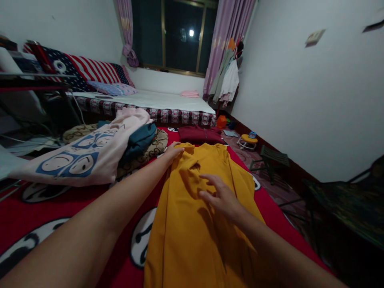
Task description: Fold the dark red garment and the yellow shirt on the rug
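A mustard-yellow garment (192,240), perhaps a coat or long shirt, lies spread lengthwise in front of me with some wrinkles near its top. My left hand (173,153) is at its upper left corner, fingers closed on the cloth. Over the upper middle hovers my right hand (221,197), its fingers apart and curved, with nothing in them. A shadow falls on the cloth beneath it. Beyond the top edge lies a dark red folded garment (199,135).
A red blanket (120,256) with black-and-white patterns lies underneath. To the left are a pale pink printed garment (90,148), a teal garment (139,140) and brown patterned cloth (160,142). Another bed (168,100) stands by the window. Stools (271,158) stand at the right.
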Action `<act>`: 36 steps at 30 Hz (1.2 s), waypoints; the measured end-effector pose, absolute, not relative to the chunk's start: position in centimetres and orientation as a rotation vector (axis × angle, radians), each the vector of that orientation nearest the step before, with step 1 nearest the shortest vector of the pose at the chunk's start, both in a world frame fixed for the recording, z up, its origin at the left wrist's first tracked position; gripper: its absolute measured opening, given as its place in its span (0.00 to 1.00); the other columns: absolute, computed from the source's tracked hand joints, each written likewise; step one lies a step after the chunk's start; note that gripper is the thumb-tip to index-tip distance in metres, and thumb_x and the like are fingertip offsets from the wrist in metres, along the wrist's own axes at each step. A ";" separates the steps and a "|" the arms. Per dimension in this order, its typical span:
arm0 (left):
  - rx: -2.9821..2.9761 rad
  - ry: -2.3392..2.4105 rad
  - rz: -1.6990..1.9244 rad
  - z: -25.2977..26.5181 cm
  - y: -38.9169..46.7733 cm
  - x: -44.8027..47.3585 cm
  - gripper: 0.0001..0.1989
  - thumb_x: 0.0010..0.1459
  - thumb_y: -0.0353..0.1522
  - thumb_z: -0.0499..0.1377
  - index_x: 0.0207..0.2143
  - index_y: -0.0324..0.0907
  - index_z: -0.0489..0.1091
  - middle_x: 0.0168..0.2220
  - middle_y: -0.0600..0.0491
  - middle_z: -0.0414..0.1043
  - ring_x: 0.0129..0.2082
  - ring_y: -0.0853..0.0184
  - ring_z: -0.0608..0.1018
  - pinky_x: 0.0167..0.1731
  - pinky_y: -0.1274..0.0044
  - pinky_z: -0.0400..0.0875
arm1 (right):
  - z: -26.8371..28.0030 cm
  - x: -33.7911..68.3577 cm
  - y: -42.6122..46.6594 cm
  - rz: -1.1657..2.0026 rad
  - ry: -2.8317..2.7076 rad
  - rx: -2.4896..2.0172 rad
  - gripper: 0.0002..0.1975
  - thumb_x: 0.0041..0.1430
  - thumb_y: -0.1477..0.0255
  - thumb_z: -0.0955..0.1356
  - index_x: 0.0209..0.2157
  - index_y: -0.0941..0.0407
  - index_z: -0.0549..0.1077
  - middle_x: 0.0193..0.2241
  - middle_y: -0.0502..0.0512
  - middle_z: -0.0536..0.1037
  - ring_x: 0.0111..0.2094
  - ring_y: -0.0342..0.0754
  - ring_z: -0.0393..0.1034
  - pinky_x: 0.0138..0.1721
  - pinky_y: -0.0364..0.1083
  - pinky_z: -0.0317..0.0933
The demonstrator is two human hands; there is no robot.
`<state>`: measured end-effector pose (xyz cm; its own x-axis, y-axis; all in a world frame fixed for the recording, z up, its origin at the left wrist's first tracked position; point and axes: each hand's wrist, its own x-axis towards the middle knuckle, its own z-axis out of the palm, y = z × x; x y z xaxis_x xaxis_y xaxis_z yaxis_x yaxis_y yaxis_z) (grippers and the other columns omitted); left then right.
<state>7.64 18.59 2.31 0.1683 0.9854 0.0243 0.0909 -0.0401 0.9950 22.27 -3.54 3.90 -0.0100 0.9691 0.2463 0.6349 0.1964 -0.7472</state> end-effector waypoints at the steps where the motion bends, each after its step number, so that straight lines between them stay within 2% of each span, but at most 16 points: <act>1: 1.414 1.120 1.042 2.4 18.8 7.8 0.20 0.45 0.29 0.65 0.43 0.39 0.74 0.35 0.51 0.78 0.31 0.67 0.79 0.31 0.78 0.72 | 3.6 22.2 -2.7 0.596 -1.749 -1.523 0.21 0.50 0.72 0.70 0.49 0.53 0.73 0.47 0.57 0.75 0.46 0.51 0.69 0.44 0.48 0.63; 5: 1.534 1.114 0.931 2.9 19.9 8.8 0.14 0.42 0.27 0.65 0.36 0.36 0.78 0.30 0.48 0.79 0.28 0.63 0.79 0.32 0.75 0.73 | 3.4 21.1 -2.0 0.617 -1.624 -1.464 0.12 0.52 0.75 0.66 0.38 0.56 0.78 0.36 0.55 0.78 0.39 0.48 0.71 0.43 0.47 0.63; 8: 1.586 1.133 0.955 2.5 20.5 9.7 0.18 0.44 0.28 0.63 0.42 0.37 0.77 0.32 0.47 0.80 0.30 0.63 0.79 0.33 0.75 0.74 | 3.2 21.0 -2.8 0.505 -1.380 -1.363 0.12 0.58 0.71 0.64 0.40 0.56 0.77 0.39 0.56 0.77 0.43 0.48 0.71 0.44 0.46 0.63; 11: 1.663 1.163 0.985 1.7 20.7 10.3 0.21 0.45 0.29 0.64 0.44 0.38 0.77 0.36 0.47 0.80 0.34 0.61 0.80 0.37 0.74 0.74 | 1.8 21.6 -3.1 0.601 -1.324 -1.406 0.14 0.55 0.71 0.65 0.42 0.56 0.76 0.42 0.57 0.77 0.45 0.49 0.71 0.46 0.48 0.64; 15: 1.813 1.235 0.988 1.3 20.8 10.2 0.19 0.43 0.29 0.65 0.42 0.41 0.77 0.42 0.48 0.79 0.44 0.58 0.77 0.44 0.73 0.71 | 0.2 22.5 -2.3 0.941 -1.306 -1.505 0.14 0.49 0.72 0.67 0.39 0.57 0.77 0.41 0.59 0.79 0.40 0.50 0.74 0.42 0.48 0.67; 18: 1.910 1.318 0.995 2.1 21.0 10.4 0.20 0.40 0.32 0.68 0.40 0.44 0.78 0.45 0.48 0.77 0.51 0.53 0.73 0.49 0.70 0.67 | 0.2 22.6 -1.7 1.013 -1.295 -1.501 0.16 0.49 0.70 0.68 0.42 0.58 0.76 0.42 0.58 0.79 0.37 0.49 0.74 0.39 0.47 0.68; 21: 2.102 1.435 0.910 3.3 21.3 11.3 0.21 0.36 0.34 0.71 0.38 0.45 0.78 0.48 0.48 0.74 0.54 0.49 0.70 0.53 0.67 0.63 | 0.2 22.3 -1.6 0.957 -1.365 -1.482 0.15 0.49 0.70 0.69 0.40 0.57 0.77 0.42 0.58 0.79 0.41 0.50 0.74 0.45 0.48 0.66; 23: 2.210 1.462 0.812 3.9 21.9 12.3 0.18 0.33 0.32 0.72 0.33 0.44 0.78 0.45 0.48 0.74 0.54 0.49 0.70 0.53 0.67 0.62 | 0.1 22.2 -1.8 0.902 -1.388 -1.470 0.14 0.50 0.70 0.68 0.40 0.57 0.77 0.42 0.57 0.80 0.44 0.50 0.73 0.48 0.49 0.64; 26: 2.166 1.452 0.777 4.1 23.3 13.7 0.12 0.31 0.25 0.72 0.23 0.40 0.75 0.38 0.45 0.76 0.53 0.48 0.70 0.51 0.70 0.64 | -0.3 22.1 -2.3 0.861 -1.383 -1.463 0.13 0.52 0.70 0.67 0.40 0.56 0.77 0.40 0.56 0.80 0.43 0.50 0.73 0.46 0.49 0.65; 28: 2.074 1.468 0.812 3.9 24.6 14.2 0.11 0.33 0.24 0.71 0.21 0.39 0.74 0.35 0.44 0.76 0.52 0.48 0.72 0.47 0.71 0.67 | -0.6 21.9 -2.6 0.810 -1.372 -1.469 0.13 0.53 0.71 0.65 0.39 0.56 0.77 0.39 0.55 0.79 0.40 0.49 0.73 0.43 0.48 0.65; 33: 1.734 1.505 0.956 2.4 27.0 13.8 0.06 0.45 0.30 0.67 0.26 0.37 0.74 0.27 0.45 0.75 0.39 0.55 0.78 0.34 0.74 0.71 | -0.8 21.4 -3.0 0.657 -1.370 -1.548 0.13 0.51 0.75 0.63 0.36 0.58 0.77 0.31 0.53 0.78 0.29 0.45 0.69 0.32 0.43 0.62; 36: 1.599 1.470 1.017 1.6 26.8 13.2 0.08 0.48 0.29 0.66 0.33 0.36 0.74 0.27 0.47 0.76 0.33 0.58 0.79 0.30 0.75 0.71 | -0.7 21.3 -3.0 0.620 -1.354 -1.610 0.13 0.50 0.75 0.63 0.36 0.58 0.77 0.23 0.50 0.73 0.23 0.43 0.63 0.25 0.42 0.56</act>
